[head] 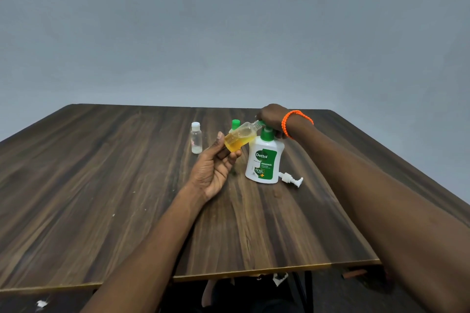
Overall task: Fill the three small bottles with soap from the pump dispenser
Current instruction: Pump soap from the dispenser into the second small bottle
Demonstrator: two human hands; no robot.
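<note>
A: Entry, left hand. It grips a small clear bottle round the base, thumb on one side and fingers curled under. The bottle is tilted steeply, its mouth pointing up and right to the spout of the pump dispenser. Amber soap sits in its lower part, about half full by my estimate.

B: Right hand?

A: On top of the green pump head, fingers curled over it, orange bracelet at the wrist. Whether it is pressing or merely resting, I cannot tell.

B: Risks?

A: First: mouth and spout look to be just touching. If they part during a stroke, soap would land on the table. Second: with that tilt, a fuller bottle could spill at the neck. Third: a hard press on a dispenser steadied only from above might tip it.

B: Further out?

A: A second small bottle, white cap on, stands upright left of the held one, apparently empty. A green-capped bottle is mostly hidden behind the held one; contents not visible. A loose white pump top lies on the table just beside the dispenser's base.
</note>
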